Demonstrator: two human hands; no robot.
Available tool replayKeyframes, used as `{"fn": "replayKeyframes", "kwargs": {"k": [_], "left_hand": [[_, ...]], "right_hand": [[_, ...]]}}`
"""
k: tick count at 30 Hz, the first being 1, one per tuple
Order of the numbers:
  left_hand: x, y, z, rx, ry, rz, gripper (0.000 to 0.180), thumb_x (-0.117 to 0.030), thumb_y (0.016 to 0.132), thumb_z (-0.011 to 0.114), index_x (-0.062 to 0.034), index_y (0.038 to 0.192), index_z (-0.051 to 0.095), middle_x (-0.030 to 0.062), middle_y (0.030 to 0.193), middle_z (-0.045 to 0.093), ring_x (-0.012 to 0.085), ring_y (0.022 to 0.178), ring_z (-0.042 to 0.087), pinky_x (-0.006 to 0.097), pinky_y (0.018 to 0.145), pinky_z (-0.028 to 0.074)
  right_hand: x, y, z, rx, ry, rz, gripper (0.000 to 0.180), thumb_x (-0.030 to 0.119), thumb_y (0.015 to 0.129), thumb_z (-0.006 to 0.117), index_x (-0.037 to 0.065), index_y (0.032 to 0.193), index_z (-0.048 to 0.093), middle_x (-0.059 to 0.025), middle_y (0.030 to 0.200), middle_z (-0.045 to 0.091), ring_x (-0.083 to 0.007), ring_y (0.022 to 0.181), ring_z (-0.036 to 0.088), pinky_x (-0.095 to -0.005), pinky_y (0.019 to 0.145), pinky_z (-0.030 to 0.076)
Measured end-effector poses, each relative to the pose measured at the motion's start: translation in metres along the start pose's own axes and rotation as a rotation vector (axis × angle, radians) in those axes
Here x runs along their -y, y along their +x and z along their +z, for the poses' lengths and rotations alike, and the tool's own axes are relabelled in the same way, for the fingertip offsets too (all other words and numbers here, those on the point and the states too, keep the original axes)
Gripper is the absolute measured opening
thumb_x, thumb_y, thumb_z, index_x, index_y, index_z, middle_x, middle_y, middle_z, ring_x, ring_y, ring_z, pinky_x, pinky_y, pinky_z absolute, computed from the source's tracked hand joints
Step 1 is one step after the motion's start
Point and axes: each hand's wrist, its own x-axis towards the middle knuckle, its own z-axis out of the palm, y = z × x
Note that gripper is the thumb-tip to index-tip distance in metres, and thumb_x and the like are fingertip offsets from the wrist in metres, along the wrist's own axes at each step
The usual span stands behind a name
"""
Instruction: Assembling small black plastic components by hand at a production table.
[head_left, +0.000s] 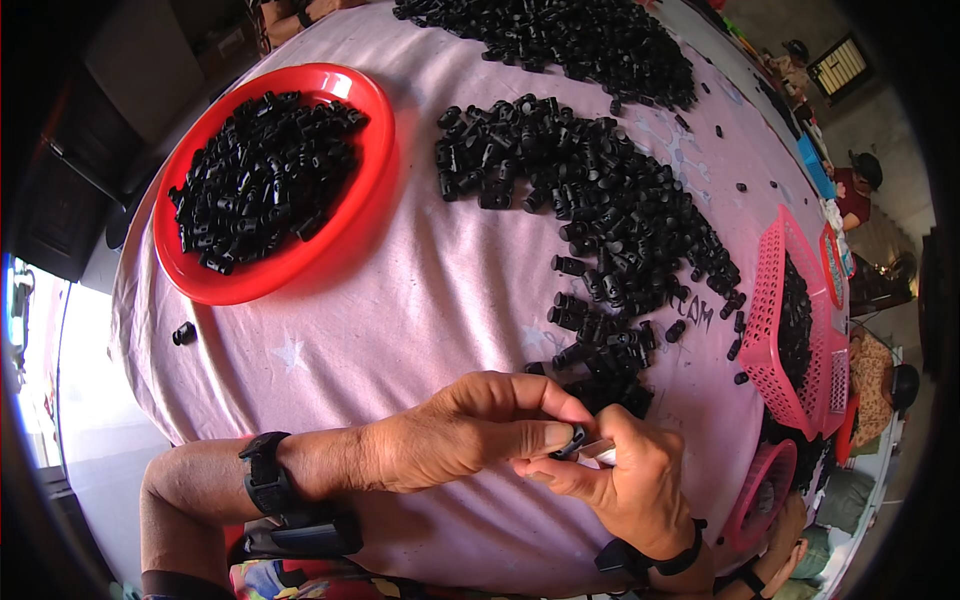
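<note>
My left hand (470,435) is closed, pinching a small black plastic cord lock (569,441) between thumb and fingers. Facing it, my right hand (645,480) is closed on a small pale, shiny piece (599,453), mostly covered by the fingers, so its kind cannot be made out. That piece meets or nearly meets the cord lock. Just beyond my hands spreads a long loose heap of black cord locks (610,200). At the left, a red plate (250,288) holds many more, and a single cord lock (184,333) lies in front of it.
A pink cloth (440,290) with folds covers the table. Another black heap (590,45) lies at the far side. Pink perforated baskets (765,330) stand at the right. Another person's hand (785,545) shows at the lower right; several people sit farther off.
</note>
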Motion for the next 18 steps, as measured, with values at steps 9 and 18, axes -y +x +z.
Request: {"fn": "replayKeyframes", "kwargs": {"k": [9, 18], "left_hand": [[0.001, -0.001, -0.005, 0.027, -0.084, -0.01, 0.023, -0.012, 0.097, 0.055, -0.0023, 0.118, 0.057, 0.0006, 0.105, 0.061, 0.0058, 0.093, 0.055, 0.021, 0.083, 0.046], [0.0, -0.002, -0.008, 0.033, -0.208, -0.031, 0.026, -0.014, 0.097, 0.055, -0.0042, 0.12, 0.053, -0.002, 0.101, 0.058, 0.005, 0.084, 0.056, 0.02, 0.075, 0.046]], "right_hand": [[-0.001, 0.001, 0.0, 0.002, -0.008, -0.06, 0.042, 0.039, 0.074, 0.08, 0.005, 0.074, 0.056, -0.0072, 0.06, 0.061, -0.021, 0.051, 0.063, -0.0325, 0.044, 0.049], [-0.001, 0.003, -0.011, -0.036, 0.338, -0.125, 0.03, 0.002, 0.079, 0.069, -0.002, 0.108, 0.061, -0.0096, 0.085, 0.07, -0.0067, 0.05, 0.057, -0.022, 0.044, 0.044]]}}
